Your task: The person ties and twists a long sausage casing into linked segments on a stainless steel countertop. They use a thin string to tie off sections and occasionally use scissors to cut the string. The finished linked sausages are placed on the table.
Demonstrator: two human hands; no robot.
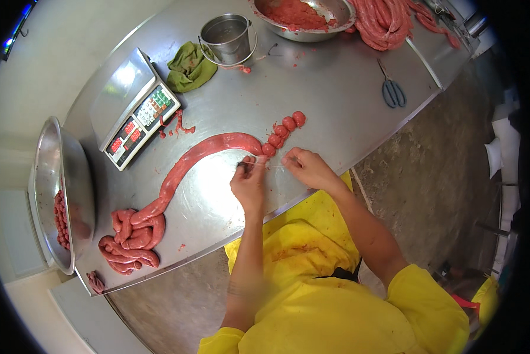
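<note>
A long raw sausage (185, 159) curves over the steel table and ends in a short row of tied round links (275, 139). Just below the last of those links, my left hand (249, 184) is closed with its fingers pinched near the casing. My right hand (312, 170) is pinched too, a little to the right. A thin pale string (275, 166) runs taut between the two hands. Something small and dark shows at the left fingers, too small to name. The rest of the sausage lies in a coiled heap (138, 233) at the left.
A digital scale (136, 127) stands at the left, by a green cloth (189, 68) and a metal bucket (225, 36). Bowl of minced meat (312, 36) and heaped filled casings (383, 26) lie at the back. Scissors (393, 93) rest at right; a large basin (82, 200) stands far left.
</note>
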